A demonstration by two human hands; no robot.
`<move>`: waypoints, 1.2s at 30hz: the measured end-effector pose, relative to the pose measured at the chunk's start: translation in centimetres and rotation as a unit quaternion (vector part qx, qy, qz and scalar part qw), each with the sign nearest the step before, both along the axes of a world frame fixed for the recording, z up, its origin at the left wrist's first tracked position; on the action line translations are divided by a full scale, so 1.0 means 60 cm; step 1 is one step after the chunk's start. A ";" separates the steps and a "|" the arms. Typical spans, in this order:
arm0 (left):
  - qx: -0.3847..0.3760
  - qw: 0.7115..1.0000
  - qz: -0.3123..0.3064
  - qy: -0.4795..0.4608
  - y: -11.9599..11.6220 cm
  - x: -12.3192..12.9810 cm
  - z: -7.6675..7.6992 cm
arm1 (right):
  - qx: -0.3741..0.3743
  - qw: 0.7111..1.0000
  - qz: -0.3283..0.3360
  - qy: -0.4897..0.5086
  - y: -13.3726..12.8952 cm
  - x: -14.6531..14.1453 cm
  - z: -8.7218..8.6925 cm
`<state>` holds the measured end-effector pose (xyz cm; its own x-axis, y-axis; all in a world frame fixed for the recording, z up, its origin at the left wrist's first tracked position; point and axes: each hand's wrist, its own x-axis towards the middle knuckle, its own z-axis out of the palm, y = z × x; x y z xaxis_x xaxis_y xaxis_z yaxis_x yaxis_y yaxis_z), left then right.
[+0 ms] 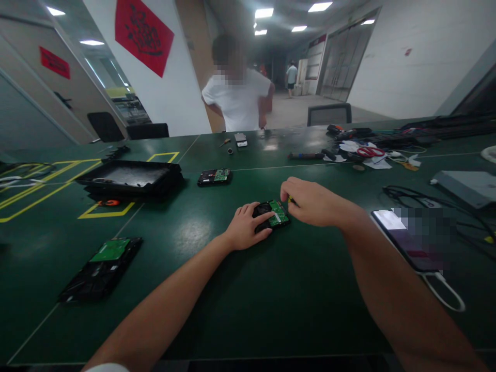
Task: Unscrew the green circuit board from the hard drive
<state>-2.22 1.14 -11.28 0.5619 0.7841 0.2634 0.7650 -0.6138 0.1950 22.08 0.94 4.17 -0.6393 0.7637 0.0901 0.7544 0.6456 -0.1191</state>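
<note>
A small black hard drive with a green circuit board (279, 213) lies on the dark green table in front of me. My left hand (247, 226) rests on its left part, fingers spread over the drive and holding it against the table. At the drive's upper right, my right hand (306, 200) is closed around a small tool with a yellow part; most of the tool is hidden by the fingers. Another drive (215, 176) lies farther back to the left. A larger black drive with a green board (103, 268) is at the near left.
Black trays (134, 178) stand at the left, with an orange tool (109, 203) before them. A phone (406, 240) with a white cable, a grey box (467, 187) and black cables are at the right. Tools and papers (368, 155) lie behind. A person (240, 98) stands across the table.
</note>
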 end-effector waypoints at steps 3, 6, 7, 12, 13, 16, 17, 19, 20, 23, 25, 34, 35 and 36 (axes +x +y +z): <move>-0.002 1.000 0.001 -0.002 -0.001 0.000 0.001 | -0.001 1.000 0.008 0.004 0.001 0.003 0.000; -0.004 1.000 0.002 -0.002 -0.001 0.000 0.001 | 0.012 1.000 -0.012 -0.005 0.002 0.000 -0.002; -0.003 1.000 0.002 -0.002 -0.001 0.000 0.001 | 0.016 1.000 -0.022 -0.010 0.003 -0.001 -0.002; 0.000 1.000 0.000 0.000 0.000 -0.001 -0.002 | -0.006 1.000 -0.016 -0.004 0.003 0.003 -0.005; 0.001 1.000 0.000 0.000 0.001 -0.001 -0.003 | -0.012 1.000 -0.003 0.001 0.003 0.004 -0.005; 0.009 1.000 -0.002 -0.001 0.002 -0.001 -0.006 | -0.011 1.000 0.020 0.010 0.003 0.004 -0.006; 0.012 1.000 -0.002 0.000 0.002 -0.001 -0.007 | -0.007 1.000 0.019 0.010 0.003 0.002 -0.006; 0.015 1.000 -0.004 0.002 0.002 -0.002 -0.008 | 0.003 1.000 0.006 0.004 0.003 -0.001 -0.006; 0.015 1.000 -0.004 0.001 0.002 -0.002 -0.008 | 0.009 1.000 -0.004 0.000 0.003 -0.004 -0.005; 0.014 1.000 -0.005 -0.005 0.002 -0.002 -0.008 | 0.030 0.999 -0.041 -0.017 0.003 -0.009 -0.005; 0.012 1.000 -0.005 -0.010 0.002 -0.002 -0.008 | 0.039 0.997 -0.059 -0.021 0.003 -0.012 -0.005; 0.016 1.000 -0.001 -0.003 0.000 -0.001 -0.006 | 0.017 0.999 -0.010 0.025 0.005 -0.003 -0.010; 0.017 1.000 0.000 -0.004 0.000 -0.001 -0.006 | 0.023 0.999 -0.015 0.025 0.006 -0.002 -0.011; 0.018 1.000 0.000 -0.004 0.000 -0.001 -0.006 | 0.029 0.999 -0.019 0.023 0.008 -0.002 -0.012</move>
